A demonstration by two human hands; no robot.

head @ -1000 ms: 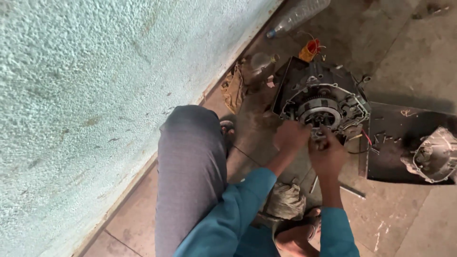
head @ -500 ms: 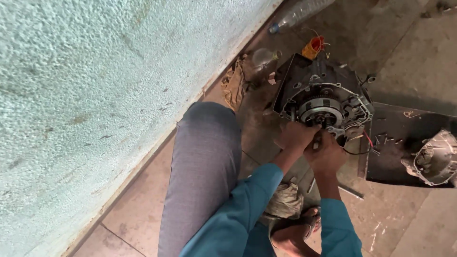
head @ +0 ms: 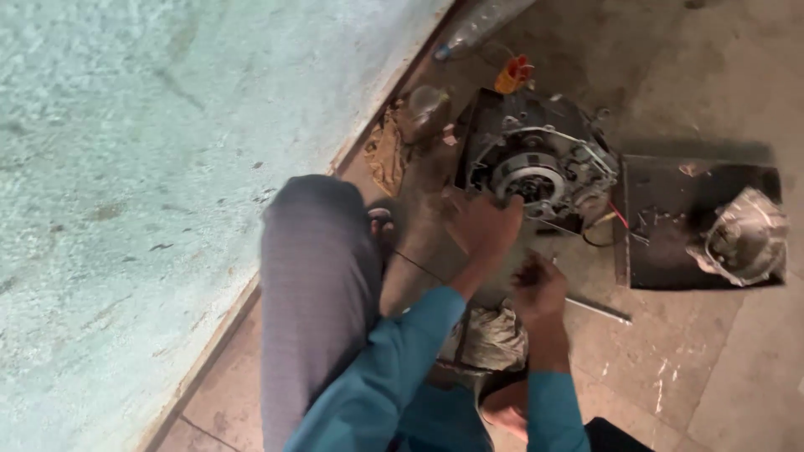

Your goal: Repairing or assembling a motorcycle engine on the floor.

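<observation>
- Pale green wall [head: 126, 167], rough and blotched, fills the whole left half and meets the floor along a slanting edge that runs from the top centre down to the bottom left.
- Dusty concrete floor [head: 712, 368] takes the right half; the widest bare stretch lies at the lower right, and another at the top right above the tray.
- Grey trouser leg [head: 318, 293] of the person crouching lies close along the wall edge, leaving only a thin strip of floor between knee and wall.
- Dark flat tray [head: 670, 251] sits at the right, its left edge just beside the engine, with a grimy round cover [head: 745, 238] on its right end.
- Engine [head: 536, 167], a dark block with a round silver clutch face, stands near the wall, hemmed in by the tray on one side and a brown rag [head: 387, 151] on the wall side.
- Crumpled grey cloth [head: 490, 335] lies between the two teal sleeves.
- Left hand [head: 481, 222] rests against the engine's lower edge, fingers loosely spread over it; what they grip is hidden.
- Right hand [head: 540, 285] hangs just clear of the engine, fingers curled together; I cannot tell whether they pinch anything.
- Thin metal rod [head: 599, 310] lies on the floor just right of that hand.
- Clear plastic bottle [head: 477, 25] lies at the top along the wall edge.
- Small orange-yellow piece [head: 512, 75] sits just above the engine.
</observation>
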